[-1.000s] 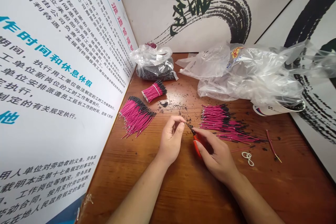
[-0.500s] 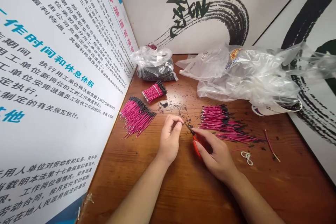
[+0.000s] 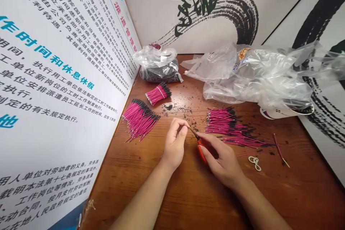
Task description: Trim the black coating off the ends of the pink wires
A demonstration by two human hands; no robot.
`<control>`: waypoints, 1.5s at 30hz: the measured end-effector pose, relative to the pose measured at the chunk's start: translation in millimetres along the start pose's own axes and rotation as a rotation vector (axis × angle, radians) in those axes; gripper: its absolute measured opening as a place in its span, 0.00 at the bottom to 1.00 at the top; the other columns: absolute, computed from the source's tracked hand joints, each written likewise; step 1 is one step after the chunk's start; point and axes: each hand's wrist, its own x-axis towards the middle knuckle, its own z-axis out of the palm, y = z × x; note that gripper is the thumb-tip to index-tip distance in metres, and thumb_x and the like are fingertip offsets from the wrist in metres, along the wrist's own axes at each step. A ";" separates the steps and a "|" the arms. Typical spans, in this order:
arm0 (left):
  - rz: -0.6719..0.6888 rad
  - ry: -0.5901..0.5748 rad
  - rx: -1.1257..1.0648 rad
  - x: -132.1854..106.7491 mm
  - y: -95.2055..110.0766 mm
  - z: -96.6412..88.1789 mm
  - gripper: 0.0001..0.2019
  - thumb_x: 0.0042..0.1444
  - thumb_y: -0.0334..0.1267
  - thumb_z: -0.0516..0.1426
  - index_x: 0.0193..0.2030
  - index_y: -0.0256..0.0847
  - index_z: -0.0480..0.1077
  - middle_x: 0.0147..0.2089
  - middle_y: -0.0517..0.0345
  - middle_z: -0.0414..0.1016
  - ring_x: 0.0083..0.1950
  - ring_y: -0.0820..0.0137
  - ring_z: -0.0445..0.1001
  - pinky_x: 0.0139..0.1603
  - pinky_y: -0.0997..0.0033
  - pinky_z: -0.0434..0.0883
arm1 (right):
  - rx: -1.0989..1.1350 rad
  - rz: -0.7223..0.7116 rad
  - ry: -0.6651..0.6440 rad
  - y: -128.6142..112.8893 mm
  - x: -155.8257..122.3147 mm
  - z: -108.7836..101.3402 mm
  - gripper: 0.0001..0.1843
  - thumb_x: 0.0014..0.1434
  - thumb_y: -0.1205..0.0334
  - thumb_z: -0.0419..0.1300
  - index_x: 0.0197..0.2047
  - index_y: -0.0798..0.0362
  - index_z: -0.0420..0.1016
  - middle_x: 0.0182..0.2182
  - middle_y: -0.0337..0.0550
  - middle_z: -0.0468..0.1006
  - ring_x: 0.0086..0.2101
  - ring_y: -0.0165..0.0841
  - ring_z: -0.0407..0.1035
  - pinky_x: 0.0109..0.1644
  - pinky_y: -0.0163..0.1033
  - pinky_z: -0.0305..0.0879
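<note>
My right hand [image 3: 225,160] is closed around small pliers [image 3: 201,150] with red handles and narrow dark jaws. The jaw tips point up and left, reaching the fingertips of my left hand [image 3: 174,145]. That hand is closed in a pinch, thumb against bent forefinger; what it pinches is too small or hidden to make out. To the right lies a loose pile of pink wires [image 3: 219,120] with black ends. Another pile of pink wires [image 3: 141,118] is spread out at the left, and behind it sits a bundle of wires [image 3: 158,94] tied with a white band.
Black scraps [image 3: 169,107] are scattered over the wooden table [image 3: 129,187]. At the back left stands a clear bag of black pieces [image 3: 160,72]. Large plastic bags [image 3: 242,75] and a white cup [image 3: 283,112] lie back right. White rubber bands [image 3: 254,163] and a single wire [image 3: 280,150] rest at right.
Both hands and the pliers stay almost where they were, with the jaws still at the left fingertips. The view has shifted slightly.
</note>
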 end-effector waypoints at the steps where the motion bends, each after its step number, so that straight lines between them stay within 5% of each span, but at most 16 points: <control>1: 0.003 -0.001 0.000 0.2 -0.2 -0.2 0.07 0.64 0.38 0.50 0.36 0.40 0.64 0.38 0.56 0.63 0.42 0.68 0.64 0.45 0.68 0.63 | -0.004 -0.003 0.000 -0.1 0.2 -0.1 0.16 0.67 0.66 0.54 0.57 0.50 0.69 0.48 0.44 0.80 0.45 0.33 0.76 0.50 0.33 0.71; 13: 0.000 -0.008 -0.013 0.9 1.4 0.9 0.07 0.64 0.39 0.51 0.35 0.40 0.64 0.35 0.58 0.62 0.40 0.69 0.63 0.45 0.68 0.62 | -0.050 0.029 0.033 1.3 -1.4 0.2 0.16 0.68 0.64 0.53 0.57 0.50 0.70 0.48 0.46 0.80 0.45 0.36 0.77 0.47 0.36 0.73; 25: 0.038 -0.027 -0.009 -5.4 -8.6 8.3 0.09 0.67 0.43 0.49 0.39 0.41 0.63 0.27 0.64 0.62 0.29 0.75 0.62 0.33 0.74 0.61 | 0.008 0.087 0.066 2.8 -0.8 3.6 0.16 0.67 0.60 0.54 0.57 0.50 0.70 0.48 0.47 0.80 0.44 0.38 0.76 0.50 0.42 0.73; 30: 0.059 -0.127 0.125 -7.9 -0.3 6.7 0.09 0.65 0.43 0.50 0.37 0.41 0.61 0.22 0.68 0.57 0.23 0.76 0.57 0.26 0.75 0.56 | 0.057 0.118 0.239 2.7 -2.7 4.5 0.25 0.67 0.61 0.55 0.66 0.50 0.61 0.49 0.50 0.77 0.45 0.39 0.75 0.51 0.45 0.73; 34: 0.197 -0.044 0.479 -6.5 12.2 -18.2 0.07 0.64 0.38 0.51 0.35 0.41 0.63 0.25 0.66 0.60 0.26 0.75 0.59 0.30 0.73 0.56 | 0.011 0.076 0.354 7.7 -2.5 1.0 0.26 0.66 0.62 0.55 0.67 0.50 0.61 0.53 0.52 0.74 0.49 0.40 0.73 0.55 0.47 0.71; 41: 0.155 0.093 1.118 8.2 29.9 -88.7 0.05 0.61 0.34 0.51 0.40 0.42 0.67 0.38 0.57 0.72 0.33 0.68 0.69 0.34 0.69 0.61 | -0.107 0.227 0.265 9.2 1.3 -2.0 0.25 0.61 0.60 0.57 0.62 0.49 0.67 0.42 0.45 0.81 0.41 0.41 0.77 0.46 0.45 0.73; 45: 0.218 0.236 1.282 19.8 24.6 -113.8 0.07 0.62 0.34 0.51 0.42 0.42 0.69 0.43 0.51 0.71 0.43 0.61 0.71 0.43 0.63 0.67 | -0.249 0.220 0.305 10.4 5.0 -15.3 0.20 0.63 0.58 0.55 0.57 0.50 0.72 0.41 0.47 0.82 0.38 0.41 0.78 0.43 0.44 0.71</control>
